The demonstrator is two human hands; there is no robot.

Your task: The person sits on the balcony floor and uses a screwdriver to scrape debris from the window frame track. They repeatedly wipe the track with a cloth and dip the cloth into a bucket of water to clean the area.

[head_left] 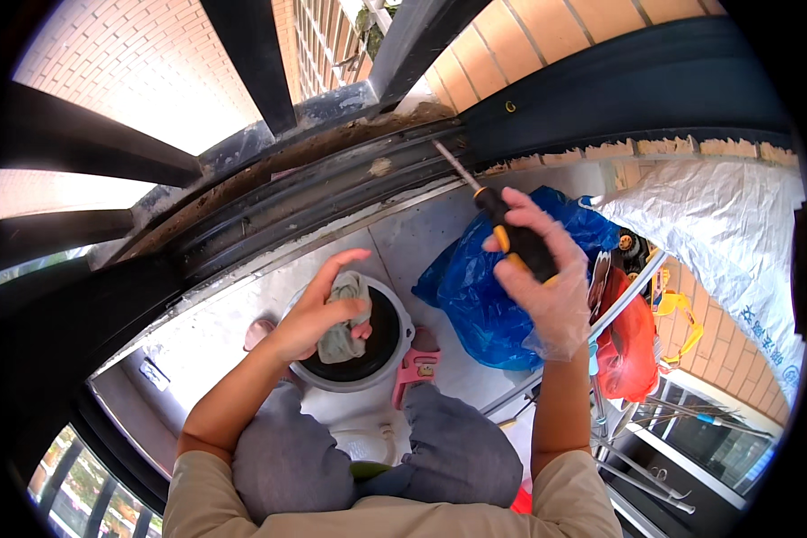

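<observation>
My right hand (547, 269), in a clear plastic glove, is closed round a black and yellow screwdriver (500, 220). Its metal shaft points up and left, with the tip over or at the end of the dark window track (332, 184); whether it touches, I cannot tell. In my left hand (318, 314) is a crumpled grey-green rag (344, 323), gripped between thumb and fingers. That hand is over a round grey-white bucket (402, 351) with dark contents, which stands between my feet. Dirt and a pale crumb lie along the track.
A blue plastic bag (484, 296) sits right of the bucket, with a red bag (626, 345) and a metal rack (632, 291) beyond it. White sheeting (717, 233) hangs at the right. Black railing bars (251, 63) rise past the track. A pink slipper (416, 368) is on my foot.
</observation>
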